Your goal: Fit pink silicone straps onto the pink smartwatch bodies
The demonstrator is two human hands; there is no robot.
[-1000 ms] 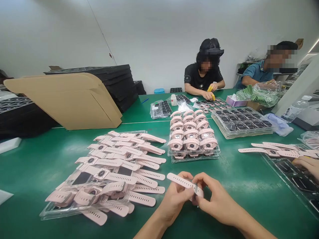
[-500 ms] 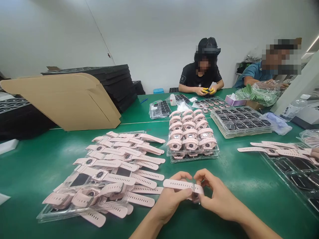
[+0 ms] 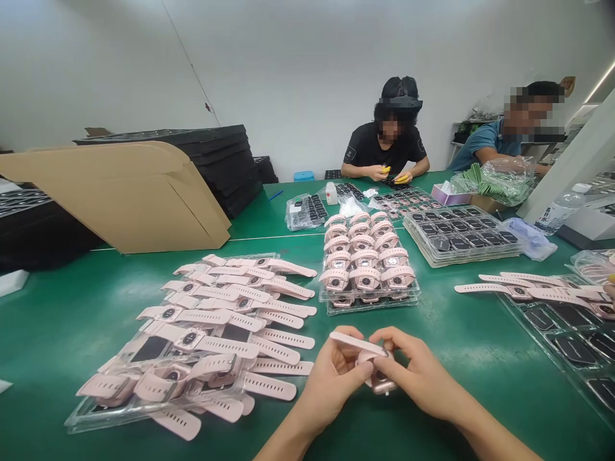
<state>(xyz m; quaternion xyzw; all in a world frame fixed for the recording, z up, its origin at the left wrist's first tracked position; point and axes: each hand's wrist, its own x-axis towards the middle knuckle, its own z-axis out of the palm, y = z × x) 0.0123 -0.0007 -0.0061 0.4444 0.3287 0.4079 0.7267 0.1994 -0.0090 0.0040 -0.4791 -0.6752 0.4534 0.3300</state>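
Between my two hands is a smartwatch (image 3: pixel 383 385) with a pale pink perforated strap. My left hand (image 3: pixel 336 374) is closed on it from the left, thumb against the strap. From the other side my right hand (image 3: pixel 414 370) grips it near the buckle, fingers curled round. One strap end points up and left, and the watch body hangs below the thumbs. To the left, pink-strapped watches (image 3: pixel 192 339) lie in rows on clear plastic trays (image 3: pixel 103 419), most with straps stretched out, the nearest ones looped. Ahead, looped pink watches (image 3: pixel 368 280) stand in rows on stacked clear trays (image 3: pixel 372 306).
A cardboard sheet (image 3: pixel 158 205) leans before black stacked trays (image 3: pixel 240 166) at left. Trays of dark watch faces (image 3: pixel 461 240) lie right of centre. At far right, more pink straps (image 3: pixel 485 289) rest over a tray (image 3: pixel 571 349). Two people (image 3: pixel 387 147) sit across the table.
The watch has turned in my hands: the strap end now slants upward and more of the watch body shows. My right thumb has moved onto the strap, closer to my left thumb.
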